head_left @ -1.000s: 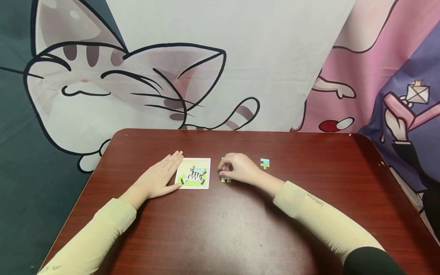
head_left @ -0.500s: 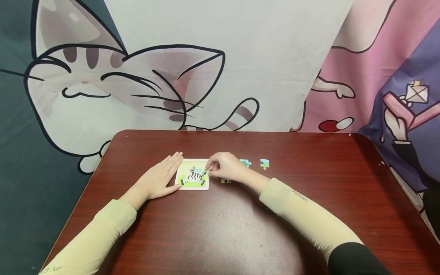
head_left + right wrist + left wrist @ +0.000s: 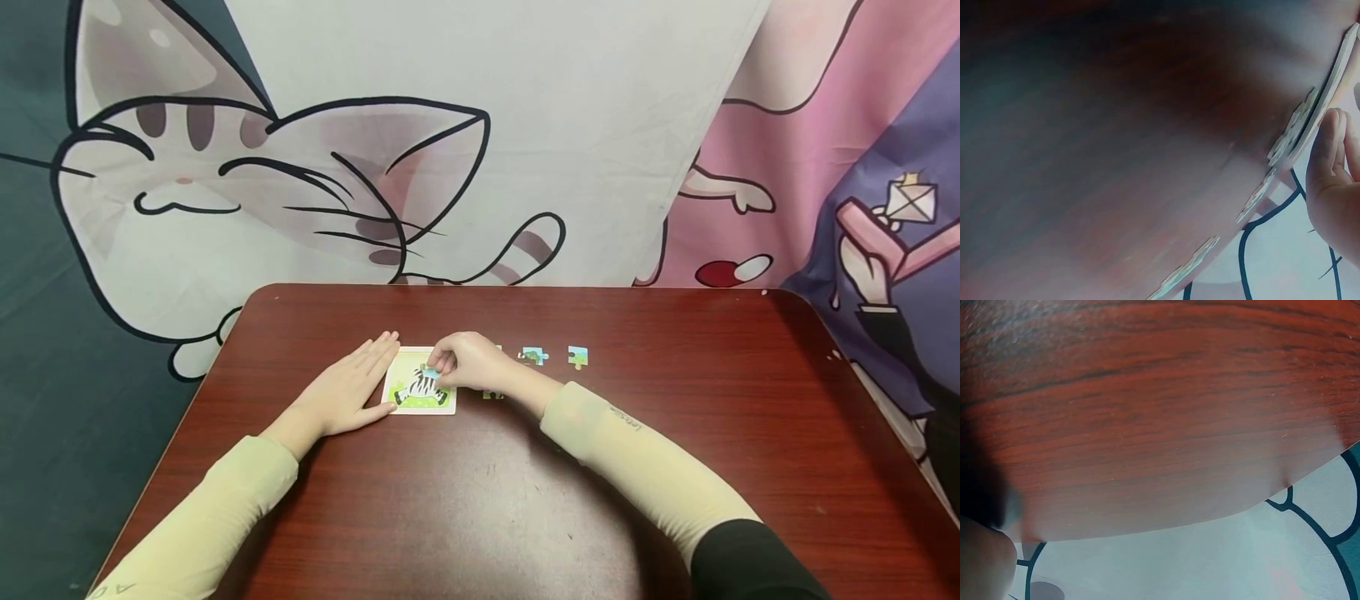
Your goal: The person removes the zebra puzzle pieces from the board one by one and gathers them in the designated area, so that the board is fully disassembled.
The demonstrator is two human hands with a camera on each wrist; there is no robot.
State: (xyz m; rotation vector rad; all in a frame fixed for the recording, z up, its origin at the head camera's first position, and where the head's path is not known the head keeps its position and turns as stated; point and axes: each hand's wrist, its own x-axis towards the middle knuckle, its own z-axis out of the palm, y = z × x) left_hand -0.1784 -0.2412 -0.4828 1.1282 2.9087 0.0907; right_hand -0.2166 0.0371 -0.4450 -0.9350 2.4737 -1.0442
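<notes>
On the table lies a square zebra jigsaw board (image 3: pixel 408 405) with a pale frame. My left hand (image 3: pixel 343 390) lies flat at its left side, fingers straight, fingertips and thumb at the frame. Over the board's right half, my right hand (image 3: pixel 474 362) pinches a small puzzle piece, mostly covered by the fingers. In the right wrist view, the curled fingers (image 3: pixel 1330 147) are beside the edge of the board (image 3: pixel 1334 78). Loose puzzle pieces lie to the right: a blue-green one (image 3: pixel 534 356), another one (image 3: pixel 577 357), and one (image 3: pixel 492 395) partly beneath the right wrist.
The brown wooden table (image 3: pixel 480 500) reaches toward me, its far edge close behind the board. A cloth backdrop with a cartoon cat (image 3: pixel 225 192) hangs beyond it. In the left wrist view, mostly table surface (image 3: pixel 1166 425) shows.
My right hand has moved left from the loose pieces to over the board, bringing a puzzle piece along. Loose pieces behind it have come into view. The left hand has stayed in place.
</notes>
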